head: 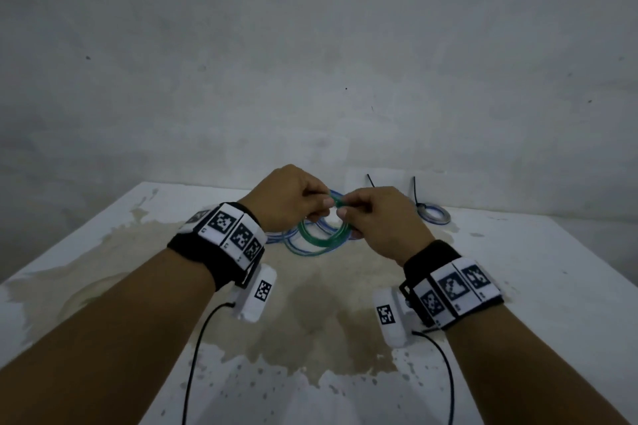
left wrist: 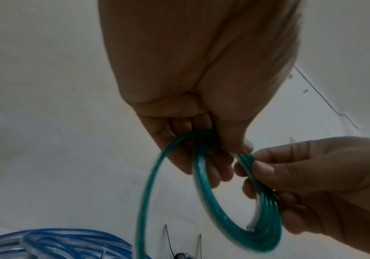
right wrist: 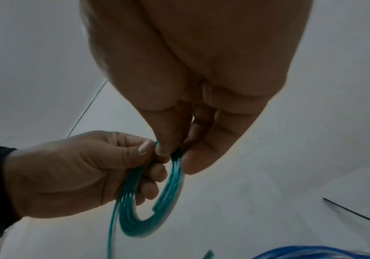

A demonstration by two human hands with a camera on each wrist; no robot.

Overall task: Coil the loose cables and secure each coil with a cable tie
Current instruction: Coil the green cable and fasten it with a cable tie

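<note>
Green cable was held above the table, most of it already wound into a coil, so the coiling step seemed nearly done. Left hand and right hand both pinched its top. Next move probably called for a tie, lying beyond near the far edge, with free room on the right.

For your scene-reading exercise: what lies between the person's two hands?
The green cable coil, pinched by left hand and right hand, spans the gap; clearest in the head view.
</note>
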